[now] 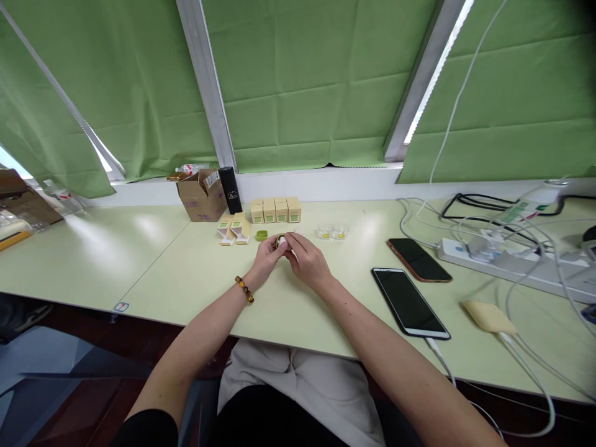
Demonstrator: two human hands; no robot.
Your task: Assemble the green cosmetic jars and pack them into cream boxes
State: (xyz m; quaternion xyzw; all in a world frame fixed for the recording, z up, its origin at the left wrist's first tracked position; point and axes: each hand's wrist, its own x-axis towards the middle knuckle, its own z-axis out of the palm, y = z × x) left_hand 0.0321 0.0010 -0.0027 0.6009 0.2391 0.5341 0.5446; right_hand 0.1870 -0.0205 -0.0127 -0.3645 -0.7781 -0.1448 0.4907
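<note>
Your left hand (265,256) and right hand (307,257) meet, fingertips pinching a small round object (280,238) between them (its long axis hidden); the green dish (262,235) lies just beyond your left.

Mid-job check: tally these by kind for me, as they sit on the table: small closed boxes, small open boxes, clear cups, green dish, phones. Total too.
Closed boxes: 4
Open boxes: 2
Clear cups: 2
Green dish: 1
Phones: 2
Total: 11
</note>
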